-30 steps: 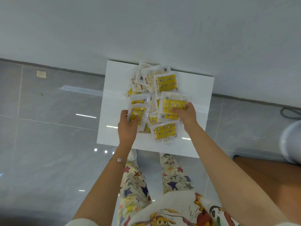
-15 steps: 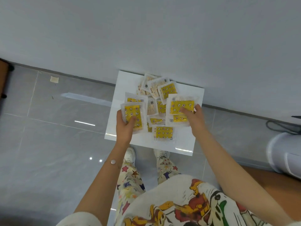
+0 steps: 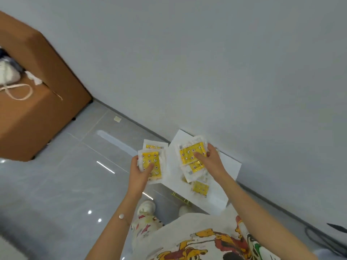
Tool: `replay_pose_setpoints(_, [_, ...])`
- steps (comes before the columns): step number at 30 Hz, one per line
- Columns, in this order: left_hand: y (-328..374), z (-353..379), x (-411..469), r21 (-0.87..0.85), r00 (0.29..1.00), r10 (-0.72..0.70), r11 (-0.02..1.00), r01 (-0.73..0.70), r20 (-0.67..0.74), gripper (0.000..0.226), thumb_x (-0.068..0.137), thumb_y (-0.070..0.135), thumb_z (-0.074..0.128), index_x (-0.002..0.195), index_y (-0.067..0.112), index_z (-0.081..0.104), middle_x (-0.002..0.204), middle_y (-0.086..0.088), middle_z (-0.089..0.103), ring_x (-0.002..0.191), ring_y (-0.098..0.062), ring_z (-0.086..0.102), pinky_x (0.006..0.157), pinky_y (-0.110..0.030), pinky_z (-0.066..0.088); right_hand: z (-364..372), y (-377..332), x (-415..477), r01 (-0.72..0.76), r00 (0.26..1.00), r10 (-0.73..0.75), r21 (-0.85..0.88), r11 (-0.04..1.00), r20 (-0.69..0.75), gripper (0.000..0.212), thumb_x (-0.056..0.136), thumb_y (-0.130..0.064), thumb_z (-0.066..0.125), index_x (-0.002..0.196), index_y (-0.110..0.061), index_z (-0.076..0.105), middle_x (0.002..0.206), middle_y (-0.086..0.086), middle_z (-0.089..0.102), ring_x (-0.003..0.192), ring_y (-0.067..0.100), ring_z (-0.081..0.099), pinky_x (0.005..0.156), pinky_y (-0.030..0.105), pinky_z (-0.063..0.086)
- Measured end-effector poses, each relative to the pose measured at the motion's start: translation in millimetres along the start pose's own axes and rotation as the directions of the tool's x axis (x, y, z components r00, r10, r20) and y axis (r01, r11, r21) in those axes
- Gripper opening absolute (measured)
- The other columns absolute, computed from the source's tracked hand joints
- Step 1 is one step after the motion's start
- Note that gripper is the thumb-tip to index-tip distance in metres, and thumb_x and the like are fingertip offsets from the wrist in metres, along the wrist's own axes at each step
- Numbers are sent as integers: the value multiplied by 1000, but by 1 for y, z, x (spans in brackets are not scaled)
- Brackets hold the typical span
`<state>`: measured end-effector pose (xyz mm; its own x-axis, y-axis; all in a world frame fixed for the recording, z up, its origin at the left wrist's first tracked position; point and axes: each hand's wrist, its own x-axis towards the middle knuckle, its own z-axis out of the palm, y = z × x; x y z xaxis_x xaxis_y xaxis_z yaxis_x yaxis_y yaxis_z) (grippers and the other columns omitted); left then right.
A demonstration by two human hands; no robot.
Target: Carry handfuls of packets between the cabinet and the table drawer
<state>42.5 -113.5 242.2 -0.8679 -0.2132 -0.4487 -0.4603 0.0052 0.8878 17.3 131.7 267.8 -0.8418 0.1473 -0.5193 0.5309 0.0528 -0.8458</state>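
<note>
My left hand [image 3: 139, 172] grips a small stack of clear packets with yellow patterned inserts [image 3: 152, 162], lifted off to the left of a small white table [image 3: 225, 192]. My right hand [image 3: 211, 159] pinches another bundle of the same yellow packets [image 3: 189, 153] above the table, thumb on top. One more yellow packet [image 3: 201, 188] lies flat on the table below my right hand. Other packets under the held bundle are mostly hidden.
A brown cabinet [image 3: 37, 109] stands at the left with white cloth and a cord [image 3: 13, 85] on it. The grey wall runs close behind the table. Glossy grey floor tiles [image 3: 65, 184] spread to the left. My white shoes [image 3: 146, 207] stand under the table's edge.
Both hands have lifted their packets off the pile; my left hand has swung left, past the table's edge. The view has turned left, bringing the brown cabinet into sight.
</note>
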Motion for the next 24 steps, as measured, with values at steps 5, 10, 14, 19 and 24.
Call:
replay_pose_setpoints(5, [30,-107,-3,-119,985,43,991,-64,-165,33,85,9,70,110,21,51,102,-4,67,91,-20,69,71,-33,58,100,-48,-15,61,972,-32,-119,991,232,27,85,-14,71,109,-19,59,105,6,71,91,19,71,72,31,58])
replay_pose_setpoints(10, [50,-220,-2,-190,945,52,975,-119,-322,34,85,11,70,108,26,50,101,3,66,87,-11,69,64,-22,55,236,-85,-23,129,928,-60,-165,978,369,28,84,-15,73,105,-24,57,99,-1,71,85,14,71,70,27,58])
replay_pose_setpoints(14, [51,-308,-1,-217,909,49,964,-151,-413,32,86,8,69,110,17,49,100,0,67,88,-13,68,62,-20,55,331,-109,-25,203,879,-89,-198,959,468,29,82,-14,74,103,-23,56,98,-1,70,82,9,71,63,21,55])
replay_pose_setpoints(19, [43,-396,8,-286,857,1,942,-173,-516,34,86,9,69,112,22,50,101,2,66,88,-10,67,65,-20,55,435,-130,-23,268,839,-138,-180,946,526,29,82,-8,74,98,-23,55,93,-1,69,80,11,69,66,25,57])
replay_pose_setpoints(24, [37,-453,26,-371,793,-76,907,-197,-605,34,87,10,68,102,33,48,100,4,65,89,-14,66,68,-23,55,517,-141,-6,310,781,-128,-201,929,611,36,81,-11,75,111,-14,55,102,5,70,89,19,69,75,34,58])
